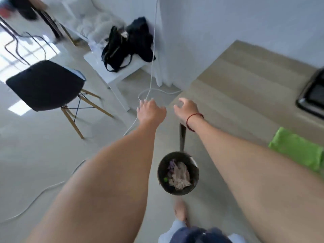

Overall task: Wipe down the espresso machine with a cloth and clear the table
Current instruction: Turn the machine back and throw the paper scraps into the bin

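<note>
Both my arms reach forward past the corner of the wooden table [245,81]. My left hand [150,110] hangs over the floor with its fingers apart and holds nothing. My right hand [186,106], with a red string at the wrist, is over the table's left corner, fingers loosely curled and empty. A green cloth [298,148] lies flat on the table at the right, well behind my right hand. A dark tray-like part of a machine [313,95] shows at the right edge. Below the table stands a black bin [178,174] with crumpled paper in it.
A black chair [45,85] with wooden legs stands on the floor at left. A white side table [108,71] carries a black bag [126,44]. A white cable [152,55] hangs down and loops across the floor. My bare foot [180,209] is near the bin.
</note>
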A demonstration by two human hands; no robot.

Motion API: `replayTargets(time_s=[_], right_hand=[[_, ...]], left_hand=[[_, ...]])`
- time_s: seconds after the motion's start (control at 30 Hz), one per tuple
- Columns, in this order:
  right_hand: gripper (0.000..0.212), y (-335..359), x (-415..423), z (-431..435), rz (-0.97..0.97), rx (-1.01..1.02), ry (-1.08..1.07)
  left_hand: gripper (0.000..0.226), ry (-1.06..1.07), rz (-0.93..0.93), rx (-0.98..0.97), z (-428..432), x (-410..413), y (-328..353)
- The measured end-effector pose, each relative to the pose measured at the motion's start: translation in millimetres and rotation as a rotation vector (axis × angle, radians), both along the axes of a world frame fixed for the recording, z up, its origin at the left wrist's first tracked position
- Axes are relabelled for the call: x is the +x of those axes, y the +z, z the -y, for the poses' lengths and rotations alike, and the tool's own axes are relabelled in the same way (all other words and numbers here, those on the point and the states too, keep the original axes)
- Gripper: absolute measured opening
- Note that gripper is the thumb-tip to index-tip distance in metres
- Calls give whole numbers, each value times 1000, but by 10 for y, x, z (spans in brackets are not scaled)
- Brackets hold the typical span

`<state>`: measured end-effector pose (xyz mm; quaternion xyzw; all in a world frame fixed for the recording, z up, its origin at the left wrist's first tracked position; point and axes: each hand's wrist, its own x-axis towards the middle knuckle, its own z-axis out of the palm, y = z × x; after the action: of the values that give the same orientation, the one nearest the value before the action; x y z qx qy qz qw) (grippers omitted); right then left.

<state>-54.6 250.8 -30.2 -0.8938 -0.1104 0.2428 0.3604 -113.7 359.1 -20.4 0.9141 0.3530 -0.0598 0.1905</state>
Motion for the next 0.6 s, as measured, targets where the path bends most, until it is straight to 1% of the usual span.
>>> replayTargets(time_s=[0.07, 0.13, 0.3, 0.4, 0.47, 0.57, 0.6], right_hand=[[49, 423, 173, 228, 91, 10, -47], [50, 693, 307, 594, 146, 5, -118], [54, 1029, 513, 1865, 216, -51, -353], [52, 1011, 478, 2738, 223, -59, -540], [45, 898, 381, 3284, 213, -50, -644], [31, 681, 150, 4045, 165, -78, -733], [32, 608, 66, 4287, 151, -105, -759]], left_hand=[[50, -76, 71, 18, 175, 207, 419], [50, -142, 112, 11, 474, 410, 715], [54, -402, 149, -22, 1592, 850, 1101], [54, -552, 164, -46, 2417, 979, 1138], [52, -638, 151, -76, 2978, 987, 1065], [46, -742, 90, -120, 3794, 876, 847], [45, -778, 69, -127, 4053, 829, 756]])
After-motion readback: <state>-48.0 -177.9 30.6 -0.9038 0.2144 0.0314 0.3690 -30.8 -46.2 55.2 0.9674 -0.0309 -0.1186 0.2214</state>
